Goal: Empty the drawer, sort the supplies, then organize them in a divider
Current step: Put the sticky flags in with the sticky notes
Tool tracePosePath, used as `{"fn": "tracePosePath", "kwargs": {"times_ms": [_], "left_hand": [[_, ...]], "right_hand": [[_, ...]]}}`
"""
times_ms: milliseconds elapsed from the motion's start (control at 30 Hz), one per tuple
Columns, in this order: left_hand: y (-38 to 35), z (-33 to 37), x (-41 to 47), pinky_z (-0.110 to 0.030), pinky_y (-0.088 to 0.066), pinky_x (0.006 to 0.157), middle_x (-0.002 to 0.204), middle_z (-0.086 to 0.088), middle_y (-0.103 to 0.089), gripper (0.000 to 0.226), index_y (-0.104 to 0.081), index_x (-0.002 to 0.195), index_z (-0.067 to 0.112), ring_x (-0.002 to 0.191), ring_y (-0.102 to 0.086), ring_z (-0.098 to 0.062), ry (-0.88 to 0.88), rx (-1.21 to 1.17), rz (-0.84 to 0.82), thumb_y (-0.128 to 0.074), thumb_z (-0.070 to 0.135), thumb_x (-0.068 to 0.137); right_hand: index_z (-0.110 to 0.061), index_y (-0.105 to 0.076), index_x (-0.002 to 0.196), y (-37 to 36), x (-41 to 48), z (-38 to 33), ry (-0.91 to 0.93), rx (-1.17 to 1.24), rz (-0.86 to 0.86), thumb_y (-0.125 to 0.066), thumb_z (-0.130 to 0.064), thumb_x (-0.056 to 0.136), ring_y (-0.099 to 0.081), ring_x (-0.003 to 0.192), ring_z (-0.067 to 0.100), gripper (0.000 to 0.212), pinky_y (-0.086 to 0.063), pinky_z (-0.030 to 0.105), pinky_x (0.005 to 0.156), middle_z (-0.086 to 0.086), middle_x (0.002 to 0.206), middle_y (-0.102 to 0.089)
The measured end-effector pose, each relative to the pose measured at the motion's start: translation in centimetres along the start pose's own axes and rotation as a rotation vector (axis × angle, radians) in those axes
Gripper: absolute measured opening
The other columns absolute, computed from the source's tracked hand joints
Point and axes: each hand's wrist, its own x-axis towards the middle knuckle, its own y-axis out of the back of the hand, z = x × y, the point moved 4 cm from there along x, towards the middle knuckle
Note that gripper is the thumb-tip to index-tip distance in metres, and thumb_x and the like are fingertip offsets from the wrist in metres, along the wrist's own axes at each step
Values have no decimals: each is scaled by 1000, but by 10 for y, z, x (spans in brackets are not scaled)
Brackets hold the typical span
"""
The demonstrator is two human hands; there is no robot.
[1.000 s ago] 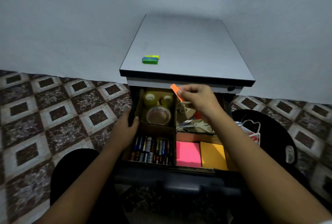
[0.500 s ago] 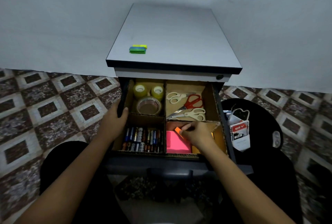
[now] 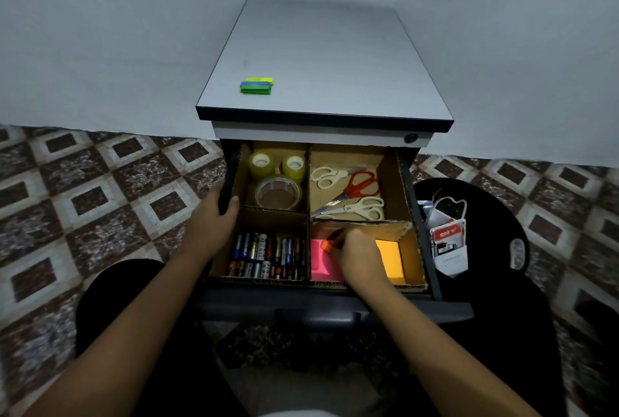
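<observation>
Organizing step: right hand [image 3: 363, 256] pinches orange tabs [image 3: 325, 245] over pink pad [image 3: 320, 264] in divider's [image 3: 403, 225] near-right cell, left hand [image 3: 212, 219] grips drawer wall [image 3: 228, 172]; next, probably: release, fetch green tabs [image 3: 256, 86].

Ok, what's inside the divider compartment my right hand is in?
A pink pad, a yellow-orange pad, and an orange strip pinched by the right hand. The hand covers whatever lies between the pads.

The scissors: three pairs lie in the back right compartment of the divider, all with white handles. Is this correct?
Not quite. The head view shows three pairs of scissors in the back right compartment of the divider, but the middle pair has red handles; only the other two are white.
</observation>
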Motion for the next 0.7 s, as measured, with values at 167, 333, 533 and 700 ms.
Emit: {"fn": "tracePosePath", "kwargs": {"times_ms": [167,333,533,700], "left_hand": [[1,1,-2,-36,-31,107,149,-10,-36,54,-26,147,15,136,-34,-26,2,-2,1,-42,33,99],[1,3,-2,-35,-31,106,149,-11,-36,54,-26,148,15,136,-34,-27,3,18,6,-42,32,99],[1,2,-2,-34,-32,104,148,-11,-37,53,-27,147,15,135,-35,-27,3,12,6,-42,32,99],[1,2,-1,-35,-31,106,149,-11,-36,54,-26,147,15,136,-34,-27,9,16,4,-42,32,99]], "right_hand": [[-5,-67,86,0,-1,-3,43,-120,16,-54,-8,88,-64,83,29,14,-40,27,60,14,90,-69],[-3,-66,89,0,-2,-7,51,-132,-18,-50,-5,88,-64,85,30,16,-43,29,62,14,93,-68],[-5,-68,89,0,1,-4,0,-42,-47,-55,-7,88,-63,79,24,14,-42,25,62,10,88,-68],[-7,-71,91,-2,5,4,-51,42,-41,-58,-10,87,-58,72,18,13,-41,23,62,9,91,-68]]}}
